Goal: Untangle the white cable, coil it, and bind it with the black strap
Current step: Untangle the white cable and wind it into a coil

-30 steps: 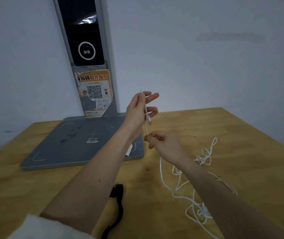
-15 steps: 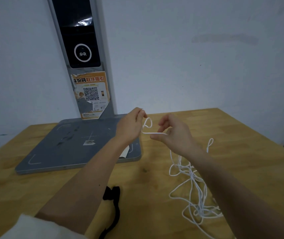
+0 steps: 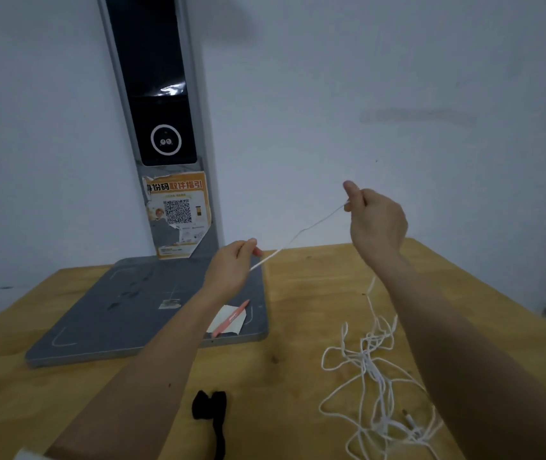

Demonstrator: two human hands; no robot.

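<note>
We see both hands raised over the wooden table [image 3: 298, 376], a length of the white cable [image 3: 369, 366] stretched between them. The left hand [image 3: 231, 270] pinches one end of the cable between thumb and fingers, low and near the grey base plate [image 3: 115, 313]. The right hand [image 3: 376, 224], higher and to the right, has its grip clenched on the cable between thumb and forefinger. From the right hand the cable drops to a loose tangle on the table at near right. The black strap [image 3: 211, 416] lies on the table at near centre, well apart from the tangle. On the base plate rest a pink pen [image 3: 230, 318] and a slip of paper [image 3: 228, 323]; an upright panel [image 3: 162, 121] with a QR sticker [image 3: 178, 212] rises behind.
</note>
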